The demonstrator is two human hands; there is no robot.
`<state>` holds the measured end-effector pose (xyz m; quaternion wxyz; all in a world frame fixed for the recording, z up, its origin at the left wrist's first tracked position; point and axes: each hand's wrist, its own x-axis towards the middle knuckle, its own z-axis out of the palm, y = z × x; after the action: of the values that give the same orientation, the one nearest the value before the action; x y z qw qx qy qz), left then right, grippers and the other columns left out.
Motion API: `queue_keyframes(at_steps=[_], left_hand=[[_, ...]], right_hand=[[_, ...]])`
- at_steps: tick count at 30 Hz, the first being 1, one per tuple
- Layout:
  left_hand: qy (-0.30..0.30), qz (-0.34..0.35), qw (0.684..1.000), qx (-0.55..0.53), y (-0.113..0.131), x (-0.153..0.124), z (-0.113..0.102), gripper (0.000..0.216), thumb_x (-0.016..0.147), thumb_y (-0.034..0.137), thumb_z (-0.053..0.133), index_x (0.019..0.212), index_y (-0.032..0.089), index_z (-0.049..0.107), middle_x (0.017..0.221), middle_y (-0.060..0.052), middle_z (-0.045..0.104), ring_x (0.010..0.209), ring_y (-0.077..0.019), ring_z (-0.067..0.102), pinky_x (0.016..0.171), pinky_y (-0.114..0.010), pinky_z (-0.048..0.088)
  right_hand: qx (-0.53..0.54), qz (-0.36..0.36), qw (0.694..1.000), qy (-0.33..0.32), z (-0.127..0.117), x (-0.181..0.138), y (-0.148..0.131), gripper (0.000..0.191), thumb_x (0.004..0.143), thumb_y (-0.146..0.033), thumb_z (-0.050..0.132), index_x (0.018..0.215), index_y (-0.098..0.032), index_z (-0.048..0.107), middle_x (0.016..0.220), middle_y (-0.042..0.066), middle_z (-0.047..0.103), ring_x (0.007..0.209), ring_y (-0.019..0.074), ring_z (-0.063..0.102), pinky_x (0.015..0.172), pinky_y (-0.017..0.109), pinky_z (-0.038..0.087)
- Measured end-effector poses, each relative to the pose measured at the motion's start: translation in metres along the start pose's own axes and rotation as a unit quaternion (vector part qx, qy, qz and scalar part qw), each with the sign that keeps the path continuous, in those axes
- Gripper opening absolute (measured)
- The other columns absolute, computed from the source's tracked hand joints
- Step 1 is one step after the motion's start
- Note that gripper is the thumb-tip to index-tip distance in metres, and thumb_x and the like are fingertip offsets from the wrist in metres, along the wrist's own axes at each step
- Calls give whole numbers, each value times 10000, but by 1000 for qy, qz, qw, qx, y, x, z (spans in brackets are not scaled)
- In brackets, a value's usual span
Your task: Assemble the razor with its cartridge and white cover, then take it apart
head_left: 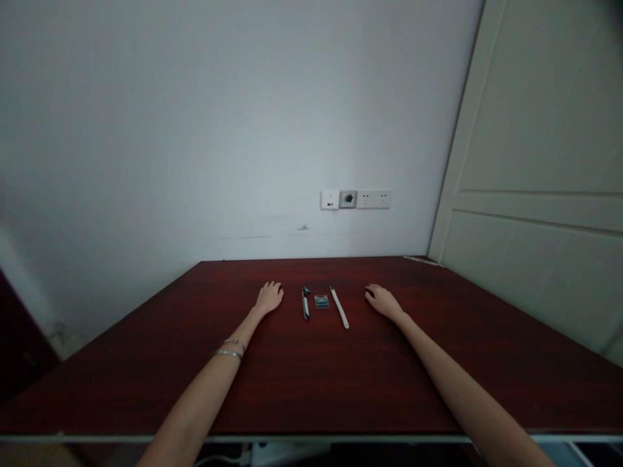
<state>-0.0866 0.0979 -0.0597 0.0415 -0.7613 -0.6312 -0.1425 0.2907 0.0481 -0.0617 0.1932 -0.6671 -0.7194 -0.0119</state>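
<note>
My left hand [269,297] lies palm down on the dark red table, fingers stretched forward and holding nothing. Just right of it is a razor [305,305] with a dark and white handle, its head toward the wall. A small clear case with green razor cartridges [322,301] sits in the middle. Beside the case, a slim white stick with a narrow dark tip [339,308] slants across the table; its kind is too small to tell. Farther right, my right hand [382,301] rests palm down, fingers loosely bent and apart, touching only the table.
The dark red tabletop [311,383] reaches back to a white wall [195,130] with sockets and a switch plate [356,199]. A pale panelled door [535,162] stands along the right side. A thin strip [422,261] lies at the far right corner.
</note>
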Motion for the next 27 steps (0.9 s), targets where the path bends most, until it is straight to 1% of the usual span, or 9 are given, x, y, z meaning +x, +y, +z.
queue_keyframes(at_steps=[5, 8, 18, 22, 24, 26, 27], left_hand=[[-8, 11, 1000, 4, -3, 0, -1, 446, 889, 313, 299, 1250, 125, 482, 1344, -140, 439, 1264, -264, 365, 1020, -368, 290], [-11, 22, 1000, 1, -4, 1, -1, 447, 888, 305, 304, 1249, 115, 487, 1341, -138, 446, 1275, -252, 355, 1040, -354, 267], [0, 29, 1000, -10, -2, 0, -4, 431, 876, 283, 328, 1223, 104, 508, 1321, -138, 471, 1259, -235, 384, 1055, -341, 255], [16, 29, 999, -22, 1, -7, -8, 434, 861, 249, 346, 1252, 115, 477, 1286, -112, 511, 1207, -214, 443, 1008, -310, 321], [31, 31, 998, -36, 6, -11, -13, 402, 846, 246, 370, 1200, 143, 530, 1211, -94, 573, 1146, -208, 494, 946, -290, 376], [45, 25, 997, -52, 14, -15, -22, 326, 834, 274, 396, 1042, 185, 631, 1082, -75, 643, 1045, -210, 556, 866, -282, 420], [52, 10, 997, -58, 19, -17, -27, 305, 832, 292, 398, 960, 199, 659, 1018, -71, 664, 992, -213, 580, 817, -285, 437]], right_hand=[[5, 2, 1000, -5, 0, -1, 0, 439, 866, -267, 372, 1212, -64, 549, 1299, 151, 495, 1202, 226, 451, 1012, 297, 310], [4, 6, 1000, -6, 0, -1, 0, 437, 867, -262, 369, 1214, -65, 548, 1300, 149, 494, 1203, 223, 452, 1011, 291, 310], [0, 8, 1000, -5, -1, -3, -1, 431, 873, -260, 366, 1220, -80, 546, 1314, 135, 484, 1213, 217, 442, 1017, 290, 303], [-2, 6, 1000, -4, -2, -4, -2, 431, 872, -259, 368, 1219, -75, 545, 1311, 136, 486, 1218, 210, 436, 1020, 279, 297], [-2, 6, 1000, -3, -2, -3, -2, 431, 872, -259, 367, 1219, -76, 543, 1306, 134, 492, 1220, 207, 433, 1022, 276, 294], [-2, 5, 1000, -2, -1, -3, -1, 436, 872, -259, 364, 1224, -67, 537, 1301, 139, 496, 1218, 211, 434, 1021, 281, 296], [-2, 5, 1000, -1, -1, -3, -1, 439, 871, -259, 364, 1224, -63, 535, 1300, 143, 496, 1216, 215, 435, 1020, 285, 298]])
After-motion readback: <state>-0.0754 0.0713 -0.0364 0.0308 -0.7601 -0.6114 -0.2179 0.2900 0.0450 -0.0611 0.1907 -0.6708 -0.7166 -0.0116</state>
